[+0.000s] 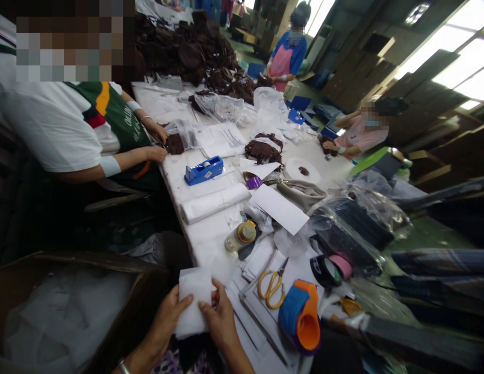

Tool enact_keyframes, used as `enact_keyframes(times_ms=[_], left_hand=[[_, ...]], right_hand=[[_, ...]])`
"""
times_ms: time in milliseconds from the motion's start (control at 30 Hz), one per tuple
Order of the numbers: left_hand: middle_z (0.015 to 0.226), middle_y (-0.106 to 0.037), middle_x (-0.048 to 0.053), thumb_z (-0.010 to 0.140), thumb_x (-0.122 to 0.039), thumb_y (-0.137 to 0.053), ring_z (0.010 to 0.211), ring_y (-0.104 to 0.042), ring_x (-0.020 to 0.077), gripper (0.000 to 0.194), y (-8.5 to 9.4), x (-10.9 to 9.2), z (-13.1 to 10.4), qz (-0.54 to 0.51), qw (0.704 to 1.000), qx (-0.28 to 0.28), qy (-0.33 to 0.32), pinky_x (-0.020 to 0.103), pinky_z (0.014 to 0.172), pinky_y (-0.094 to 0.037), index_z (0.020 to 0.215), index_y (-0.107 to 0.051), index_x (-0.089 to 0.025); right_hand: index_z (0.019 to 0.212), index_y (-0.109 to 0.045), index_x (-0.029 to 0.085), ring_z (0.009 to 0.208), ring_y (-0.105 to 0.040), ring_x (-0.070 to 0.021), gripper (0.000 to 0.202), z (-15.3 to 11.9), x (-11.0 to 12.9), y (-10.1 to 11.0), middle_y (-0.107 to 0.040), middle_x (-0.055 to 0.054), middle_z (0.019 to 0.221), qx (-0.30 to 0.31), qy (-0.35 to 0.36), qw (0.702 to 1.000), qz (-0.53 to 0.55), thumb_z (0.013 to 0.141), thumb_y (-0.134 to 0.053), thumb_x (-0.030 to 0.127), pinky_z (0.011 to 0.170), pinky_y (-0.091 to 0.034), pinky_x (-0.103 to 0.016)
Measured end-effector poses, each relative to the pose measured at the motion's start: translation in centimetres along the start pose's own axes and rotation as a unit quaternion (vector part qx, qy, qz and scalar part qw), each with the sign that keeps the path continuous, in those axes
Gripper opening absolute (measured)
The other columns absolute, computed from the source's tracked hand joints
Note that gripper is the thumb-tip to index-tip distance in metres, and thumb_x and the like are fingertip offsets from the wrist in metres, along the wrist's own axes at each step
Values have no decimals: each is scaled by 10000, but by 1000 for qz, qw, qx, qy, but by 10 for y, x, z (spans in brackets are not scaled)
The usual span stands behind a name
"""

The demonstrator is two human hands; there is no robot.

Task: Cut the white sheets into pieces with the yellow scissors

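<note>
Between my two hands, near the table's front edge, is a stack of thin white sheets (194,301). My left hand (169,314) grips its left side with the thumb on top. On the right side, my right hand (222,311) pinches the stack, thumb pressed on the face and fingers curled at the edge. What the sheets are made of I cannot make out exactly. Right of my hands lie scissors with yellow handles (271,289) and an orange and blue tape dispenser (302,317). Ahead stands a bottle with a yellowish cap (240,236).
At left, an open cardboard box (142,283) holds white sheet material. On the white table (177,179) are a blue tape dispenser (204,170), a white roll (302,171), and brown items (264,149). A co-worker (120,124) handles a brown piece; other people work farther off.
</note>
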State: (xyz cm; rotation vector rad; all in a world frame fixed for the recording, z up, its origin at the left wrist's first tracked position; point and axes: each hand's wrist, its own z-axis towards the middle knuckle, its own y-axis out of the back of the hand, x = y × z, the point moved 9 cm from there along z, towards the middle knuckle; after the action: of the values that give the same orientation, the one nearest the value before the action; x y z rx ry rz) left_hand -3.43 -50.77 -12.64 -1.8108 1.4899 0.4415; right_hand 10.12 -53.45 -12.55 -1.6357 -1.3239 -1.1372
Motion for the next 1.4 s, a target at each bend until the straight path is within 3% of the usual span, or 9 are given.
enact_keyframes(times_ms=[267, 433, 600, 767, 867, 1000, 1167, 1300, 1400], left_hand=[[1122, -747, 191, 766, -331, -764, 925, -730, 332, 691, -3, 9, 1, -61, 992, 81, 68, 417, 772, -577, 1370, -501, -125], [1087, -756, 167, 735, -323, -794, 877, -729, 297, 577, 2, 2, 5, -15, 995, 88, 50, 372, 748, -570, 1237, -599, -118], [1180, -718, 172, 717, -304, -808, 986, -703, 312, 693, -4, -2, 7, -11, 995, 98, 23, 373, 788, -568, 1323, -511, -145], [1258, -684, 121, 689, -320, -835, 1021, -697, 328, 1171, -7, -11, 1, 1, 997, 80, 1, 434, 834, -569, 1550, -41, -358], [1289, -666, 104, 683, -312, -835, 1081, -673, 318, 1151, -9, -17, -3, 18, 997, 74, -19, 413, 893, -552, 1552, -83, -368], [1420, -576, 93, 723, -302, -800, 1059, -670, 292, 929, -20, -10, -5, 15, 993, 115, -11, 347, 821, -568, 1505, -299, -324], [1131, -739, 103, 727, -331, -804, 790, -699, 226, 745, -26, 2, 0, 43, 989, 141, 19, 303, 666, -556, 1389, -482, -217], [989, -770, 117, 730, -336, -804, 724, -690, 205, 621, -27, 8, 4, 55, 985, 157, 45, 290, 640, -537, 1275, -578, -144], [956, -772, 127, 692, -312, -835, 726, -691, 214, 607, -27, 7, 8, 54, 982, 175, 51, 293, 639, -531, 1215, -602, -109]], right_hand=[[1409, -446, 249, 762, -638, -160, 632, 12, 15, 3, -638, -5, 935, 35, 20, 998, -55, 800, -616, 235, 643, -526, -259], [1230, -630, 260, 872, -642, -163, 344, 22, 47, 14, -638, -40, 1038, 19, 121, 978, -170, 895, -561, 217, 771, -536, -277], [1168, -665, 271, 945, -625, -195, 289, 14, 71, 9, -649, -75, 1106, -27, 244, 897, -368, 940, -520, 169, 818, -519, -304], [1136, -643, 245, 895, -593, -240, 264, -12, 82, -7, -674, -99, 1073, 11, 331, 818, -469, 967, -458, 164, 786, -484, -363], [1046, -607, 231, 863, -596, -225, 214, -15, 78, -6, -673, -64, 946, 44, 299, 873, -383, 991, -401, 207, 782, -465, -349], [909, -535, 223, 738, -581, -177, 235, 4, 41, 30, -605, -7, 790, -96, 96, 980, -144, 1004, -360, 347, 669, -452, -281], [844, -526, 213, 683, -515, -157, 290, 9, 21, 41, -521, 25, 722, -121, 32, 992, -32, 950, -439, 468, 615, -423, -257], [874, -562, 199, 619, -494, -135, 294, 11, 24, 40, -515, 44, 657, -54, 23, 998, 16, 894, -553, 493, 600, -403, -249], [950, -606, 178, 555, -499, -108, 381, 14, 2, 34, -582, 36, 661, 11, -94, 985, 144, 748, -730, 476, 545, -377, -224]])
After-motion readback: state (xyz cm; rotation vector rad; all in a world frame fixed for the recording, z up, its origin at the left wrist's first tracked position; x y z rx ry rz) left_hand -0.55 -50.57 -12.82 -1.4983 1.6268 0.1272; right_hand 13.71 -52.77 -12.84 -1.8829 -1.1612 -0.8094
